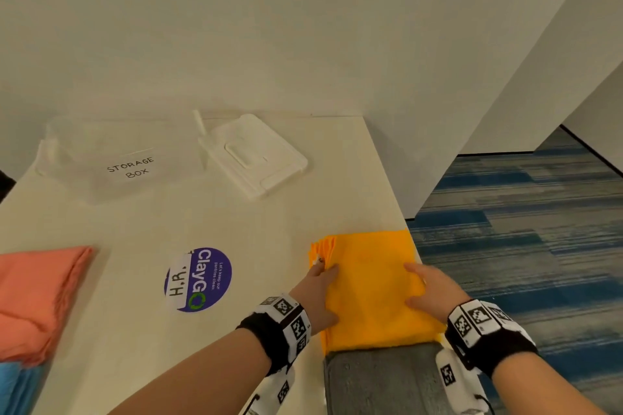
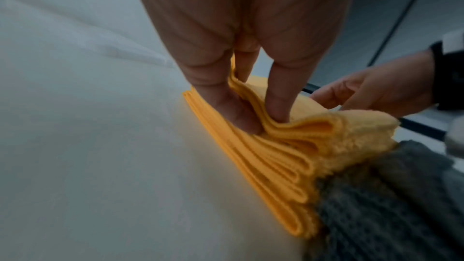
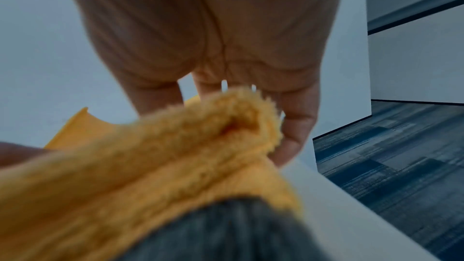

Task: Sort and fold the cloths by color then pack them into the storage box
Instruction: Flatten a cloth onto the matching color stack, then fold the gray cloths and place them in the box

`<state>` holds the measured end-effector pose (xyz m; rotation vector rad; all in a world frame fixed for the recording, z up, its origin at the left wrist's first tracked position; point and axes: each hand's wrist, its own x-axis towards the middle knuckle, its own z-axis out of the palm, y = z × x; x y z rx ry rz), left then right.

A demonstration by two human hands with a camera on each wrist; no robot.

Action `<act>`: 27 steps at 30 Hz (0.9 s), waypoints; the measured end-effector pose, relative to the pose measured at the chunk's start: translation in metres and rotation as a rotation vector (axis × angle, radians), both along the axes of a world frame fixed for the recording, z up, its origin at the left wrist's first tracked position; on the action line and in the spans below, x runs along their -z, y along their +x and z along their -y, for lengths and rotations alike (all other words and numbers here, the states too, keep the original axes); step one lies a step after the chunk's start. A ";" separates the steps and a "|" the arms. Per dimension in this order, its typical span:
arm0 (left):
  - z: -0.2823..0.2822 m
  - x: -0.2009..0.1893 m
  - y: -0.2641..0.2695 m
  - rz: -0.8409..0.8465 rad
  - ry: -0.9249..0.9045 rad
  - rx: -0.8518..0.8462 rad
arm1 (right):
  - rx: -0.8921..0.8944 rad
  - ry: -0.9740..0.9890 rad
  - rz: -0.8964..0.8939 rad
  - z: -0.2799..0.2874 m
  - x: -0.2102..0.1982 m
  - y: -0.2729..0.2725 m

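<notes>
A folded stack of yellow cloths lies near the table's right edge, partly over a grey cloth. My left hand holds the stack's left side. In the left wrist view its thumb and a finger pinch the upper yellow layers above the lower ones. My right hand grips the stack's right side, its fingers curled round the fluffy yellow edge. The clear storage box stands open at the back left.
The box's white lid lies beside it. A folded pink cloth sits at the left edge over a blue one. A round purple sticker marks the white table. Blue carpet lies beyond the right edge.
</notes>
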<state>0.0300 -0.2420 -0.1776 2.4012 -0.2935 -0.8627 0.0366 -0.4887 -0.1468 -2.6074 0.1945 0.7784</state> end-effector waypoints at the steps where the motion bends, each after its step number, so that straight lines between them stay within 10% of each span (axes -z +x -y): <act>1: 0.001 -0.001 0.000 0.001 0.026 0.023 | -0.034 -0.006 -0.074 -0.002 0.002 -0.002; 15: -0.037 0.004 -0.014 0.082 0.122 0.141 | -0.134 -0.256 -0.203 -0.014 0.007 -0.014; 27: -0.282 -0.028 0.012 0.347 0.341 -0.236 | 0.083 -0.057 0.254 -0.102 -0.064 0.033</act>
